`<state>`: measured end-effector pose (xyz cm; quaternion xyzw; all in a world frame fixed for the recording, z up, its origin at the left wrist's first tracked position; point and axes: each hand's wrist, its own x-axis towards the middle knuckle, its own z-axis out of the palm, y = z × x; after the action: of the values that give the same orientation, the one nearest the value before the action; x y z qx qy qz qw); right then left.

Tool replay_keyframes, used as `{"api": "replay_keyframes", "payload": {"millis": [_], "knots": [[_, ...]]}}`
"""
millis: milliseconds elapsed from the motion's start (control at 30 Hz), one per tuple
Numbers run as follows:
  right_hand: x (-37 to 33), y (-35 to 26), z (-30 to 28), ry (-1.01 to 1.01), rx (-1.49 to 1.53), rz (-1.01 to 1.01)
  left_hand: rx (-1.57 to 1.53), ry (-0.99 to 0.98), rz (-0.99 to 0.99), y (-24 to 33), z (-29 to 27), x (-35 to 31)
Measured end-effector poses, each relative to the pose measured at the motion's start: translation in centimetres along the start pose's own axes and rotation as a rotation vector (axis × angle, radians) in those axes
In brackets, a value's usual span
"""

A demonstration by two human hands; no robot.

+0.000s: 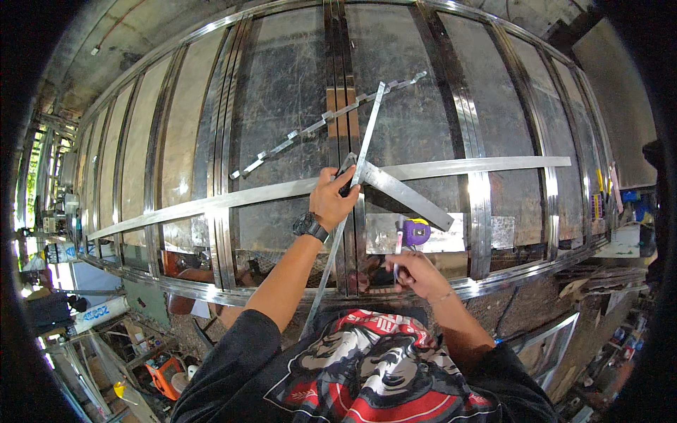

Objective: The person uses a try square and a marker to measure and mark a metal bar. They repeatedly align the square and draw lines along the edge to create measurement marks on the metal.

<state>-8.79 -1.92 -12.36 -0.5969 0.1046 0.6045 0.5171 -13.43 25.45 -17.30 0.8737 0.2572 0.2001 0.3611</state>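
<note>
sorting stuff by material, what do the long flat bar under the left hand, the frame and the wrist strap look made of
Long flat bar: looks like bare metal, brushed silver with a dull sheen under the left hand. Frame: polished metal, probably stainless, with mirror-like glare. Wrist strap: matte black, rubber or plastic; cannot tell which.
</note>
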Motion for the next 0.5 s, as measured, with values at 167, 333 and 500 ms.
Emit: {"api": "replay_keyframes", "payload": {"millis": [167,333,500], "knots": [[1.3,-3.5,-2.2,0.257,-0.573,-0.932,0.0,-0.023,-0.002,-0.2,1.2,-0.4],[10.2,-13.7,-2.1,0.413,-0.593,-0.712,-0.128,-0.082,-0.025,-0.6,3.8,-0.4],[17.6,-12.7,1.3,0.413,-0.682,-0.829,-0.179,-0.128,-0.264,0.0,3.5,-0.6]]}}
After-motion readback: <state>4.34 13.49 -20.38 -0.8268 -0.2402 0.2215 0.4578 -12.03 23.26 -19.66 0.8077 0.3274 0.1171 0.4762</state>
